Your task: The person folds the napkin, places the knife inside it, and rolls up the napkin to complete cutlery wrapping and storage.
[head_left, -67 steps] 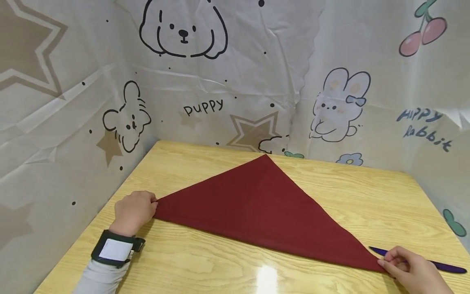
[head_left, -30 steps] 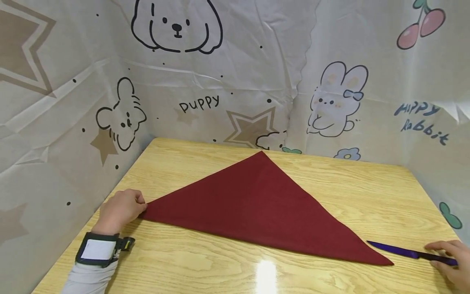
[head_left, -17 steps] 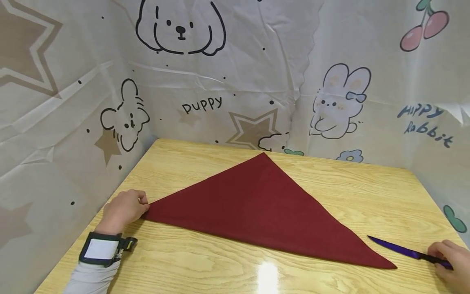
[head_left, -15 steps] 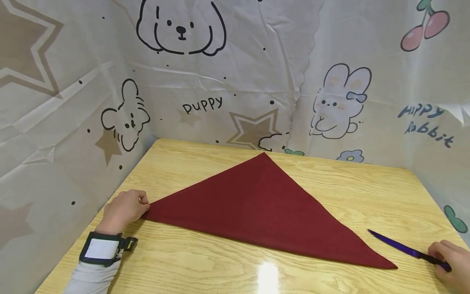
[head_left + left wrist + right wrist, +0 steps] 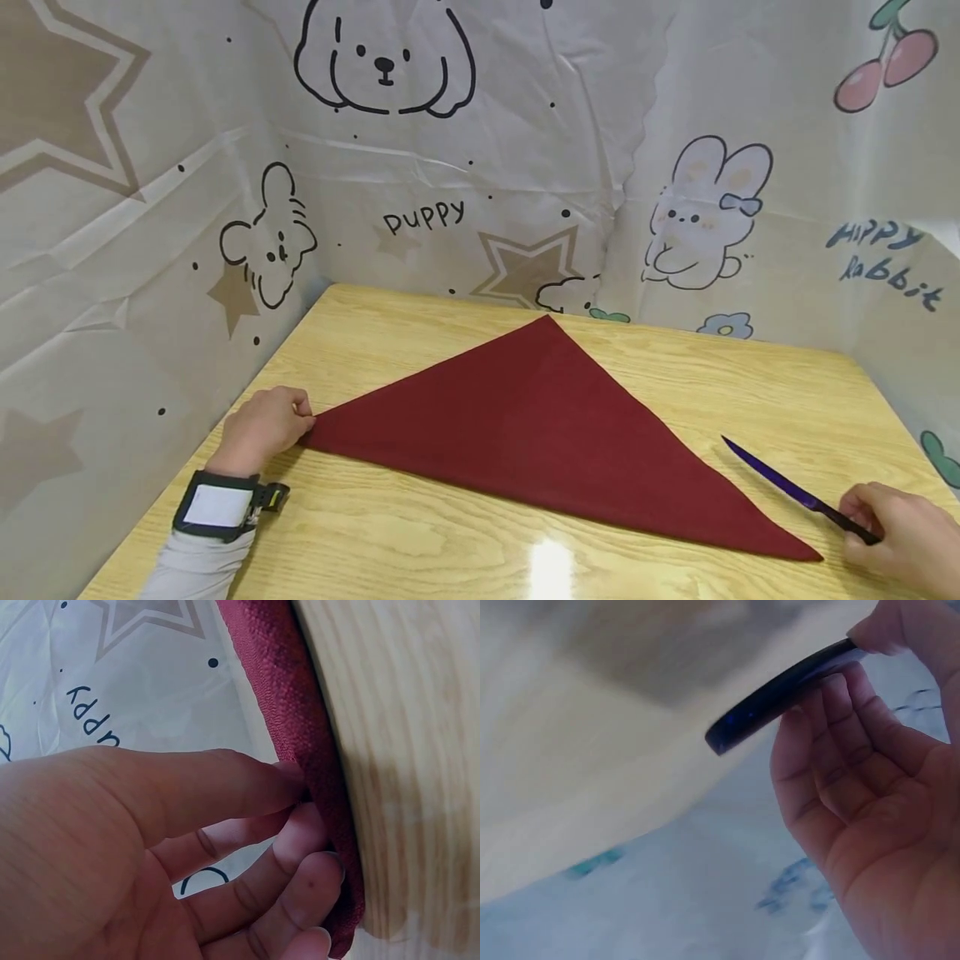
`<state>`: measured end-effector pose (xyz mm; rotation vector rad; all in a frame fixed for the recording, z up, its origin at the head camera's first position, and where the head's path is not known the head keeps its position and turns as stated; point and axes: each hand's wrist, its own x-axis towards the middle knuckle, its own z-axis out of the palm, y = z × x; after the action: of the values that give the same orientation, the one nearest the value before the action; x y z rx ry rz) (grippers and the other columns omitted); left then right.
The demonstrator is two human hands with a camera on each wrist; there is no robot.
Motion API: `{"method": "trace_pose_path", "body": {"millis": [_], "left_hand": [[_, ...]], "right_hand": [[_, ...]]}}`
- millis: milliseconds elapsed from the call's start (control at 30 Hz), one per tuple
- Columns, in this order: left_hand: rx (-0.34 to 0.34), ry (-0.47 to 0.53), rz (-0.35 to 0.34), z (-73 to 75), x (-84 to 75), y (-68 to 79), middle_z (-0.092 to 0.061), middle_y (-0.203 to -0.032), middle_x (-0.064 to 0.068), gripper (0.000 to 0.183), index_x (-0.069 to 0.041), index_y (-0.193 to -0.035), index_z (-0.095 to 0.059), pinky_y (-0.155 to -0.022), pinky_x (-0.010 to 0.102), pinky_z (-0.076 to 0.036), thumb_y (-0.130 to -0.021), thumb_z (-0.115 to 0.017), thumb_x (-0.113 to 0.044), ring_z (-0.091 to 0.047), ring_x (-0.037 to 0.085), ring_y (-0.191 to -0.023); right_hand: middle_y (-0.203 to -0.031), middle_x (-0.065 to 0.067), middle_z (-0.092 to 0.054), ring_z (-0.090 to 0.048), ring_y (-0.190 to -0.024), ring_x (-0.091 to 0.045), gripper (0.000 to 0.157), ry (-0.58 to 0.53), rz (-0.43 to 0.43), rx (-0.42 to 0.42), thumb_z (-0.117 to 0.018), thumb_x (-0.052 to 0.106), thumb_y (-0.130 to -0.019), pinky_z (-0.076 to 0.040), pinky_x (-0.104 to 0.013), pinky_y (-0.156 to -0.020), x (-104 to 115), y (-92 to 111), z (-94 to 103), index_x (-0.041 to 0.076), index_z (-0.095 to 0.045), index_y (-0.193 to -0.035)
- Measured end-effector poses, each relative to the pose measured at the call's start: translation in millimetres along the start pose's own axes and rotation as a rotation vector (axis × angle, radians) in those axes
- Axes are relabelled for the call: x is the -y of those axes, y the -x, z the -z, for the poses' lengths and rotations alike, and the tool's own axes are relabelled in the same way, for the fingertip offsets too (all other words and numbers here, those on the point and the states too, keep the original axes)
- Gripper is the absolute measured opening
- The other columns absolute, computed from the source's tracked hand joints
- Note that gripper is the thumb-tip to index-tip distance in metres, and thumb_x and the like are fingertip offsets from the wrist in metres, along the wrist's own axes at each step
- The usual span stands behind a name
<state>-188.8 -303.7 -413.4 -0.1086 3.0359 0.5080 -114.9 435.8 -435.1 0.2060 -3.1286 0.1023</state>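
Observation:
A dark red cloth, shaped as a triangle, lies flat on the wooden table. My left hand pinches its left corner; in the left wrist view the thumb presses the cloth edge against the fingers. At the right, my right hand holds a knife with a purple blade and black handle. Its blade points up and left, beside the cloth's right slanting edge and apart from it. In the right wrist view the thumb and fingertips pinch the dark handle; the blade does not show there.
The pale wooden table is closed in at the back and sides by a printed sheet with cartoon animals and stars. Bare wood lies in front of the cloth and at the back right. A black wrist strap sits on the left wrist.
My right hand let go of the cloth's right corner, took the knife by its handle and moved it left, its tip swinging toward the back. The left hand keeps its pinch on the left corner.

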Motion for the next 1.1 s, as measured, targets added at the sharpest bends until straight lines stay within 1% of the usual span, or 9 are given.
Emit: {"method": "trace_pose_path", "body": {"millis": [100,167,333,400,567,667,767,867,1100], "left_hand": [[-0.003,-0.001,-0.001,0.4,-0.2,0.7,-0.057,-0.074,0.006,0.017,-0.016,-0.076,-0.062,-0.053,0.036,-0.035,-0.092,-0.068,-0.017,-0.050,0.024,-0.066],[0.000,-0.005,0.006,0.2,0.5,2.5,-0.057,-0.074,0.007,0.016,-0.015,-0.076,-0.062,-0.053,0.036,-0.036,-0.091,-0.069,-0.017,-0.050,0.024,-0.066],[0.006,-0.005,0.017,-1.9,2.7,6.7,-0.056,-0.073,0.006,0.016,-0.015,-0.076,-0.062,-0.053,0.036,-0.035,-0.091,-0.069,-0.016,-0.049,0.024,-0.066],[0.004,0.004,0.010,-2.5,2.9,6.6,-0.056,-0.073,0.006,0.016,-0.015,-0.076,-0.061,-0.053,0.036,-0.035,-0.091,-0.068,-0.016,-0.049,0.024,-0.066],[-0.005,0.004,0.006,-0.5,4.4,5.3,-0.055,-0.072,0.006,0.017,-0.016,-0.075,-0.061,-0.052,0.036,-0.034,-0.090,-0.069,-0.017,-0.049,0.024,-0.064],[-0.008,-0.001,0.007,1.2,5.3,4.0,-0.056,-0.073,0.006,0.017,-0.016,-0.075,-0.061,-0.052,0.036,-0.035,-0.091,-0.069,-0.017,-0.049,0.024,-0.065],[-0.008,0.000,0.008,1.4,4.9,2.7,-0.057,-0.074,0.006,0.015,-0.016,-0.076,-0.062,-0.053,0.036,-0.036,-0.090,-0.068,-0.017,-0.051,0.024,-0.067],[-0.009,-0.002,0.007,0.5,4.2,1.7,-0.057,-0.075,0.007,0.014,-0.016,-0.078,-0.062,-0.053,0.037,-0.037,-0.091,-0.068,-0.018,-0.051,0.025,-0.068],[-0.014,-0.007,0.010,-0.9,2.9,1.2,-0.056,-0.074,0.006,0.016,-0.016,-0.077,-0.061,-0.053,0.037,-0.037,-0.091,-0.068,-0.018,-0.051,0.025,-0.066]], "right_hand": [[-0.073,0.004,-0.048,-0.038,-0.063,-0.005,0.029,-0.065,0.042,0.032,-0.081,0.015,-0.066,-0.034,-0.025,-0.057,35.1,-8.4,10.0,0.009,-0.062,-0.087],[-0.073,0.007,-0.048,-0.039,-0.064,-0.003,0.029,-0.118,0.107,0.022,-0.082,0.013,-0.067,-0.036,-0.024,-0.057,62.8,-13.4,14.2,0.012,-0.062,-0.088],[-0.075,0.018,-0.048,-0.042,-0.066,0.005,0.033,-0.246,0.395,-0.104,-0.080,0.007,-0.064,-0.040,-0.020,-0.057,134.2,-28.3,14.3,0.022,-0.060,-0.084],[-0.074,0.018,-0.047,-0.042,-0.065,0.006,0.032,-0.284,0.473,-0.098,-0.079,0.006,-0.065,-0.039,-0.019,-0.057,161.8,-35.8,14.8,0.024,-0.059,-0.082],[-0.071,0.013,-0.047,-0.040,-0.063,0.003,0.025,-0.350,0.515,0.059,-0.074,0.008,-0.070,-0.037,-0.019,-0.057,226.5,-57.2,17.4,0.023,-0.057,-0.079],[-0.073,0.011,-0.050,-0.041,-0.064,0.001,0.021,-0.350,0.546,0.104,-0.072,0.009,-0.072,-0.037,-0.021,-0.059,257.3,-70.2,14.3,0.021,-0.057,-0.080],[-0.075,0.010,-0.052,-0.041,-0.065,-0.001,0.019,-0.334,0.588,0.106,-0.071,0.008,-0.071,-0.038,-0.022,-0.060,280.2,-80.6,8.9,0.019,-0.058,-0.079],[-0.077,0.010,-0.054,-0.044,-0.067,-0.003,0.017,-0.315,0.614,0.101,-0.072,0.008,-0.071,-0.039,-0.022,-0.060,295.2,-87.4,3.0,0.017,-0.059,-0.079],[-0.078,0.010,-0.055,-0.047,-0.069,-0.005,0.017,-0.286,0.640,0.087,-0.073,0.009,-0.070,-0.041,-0.023,-0.062,307.7,-90.9,-5.6,0.016,-0.061,-0.078]]}}
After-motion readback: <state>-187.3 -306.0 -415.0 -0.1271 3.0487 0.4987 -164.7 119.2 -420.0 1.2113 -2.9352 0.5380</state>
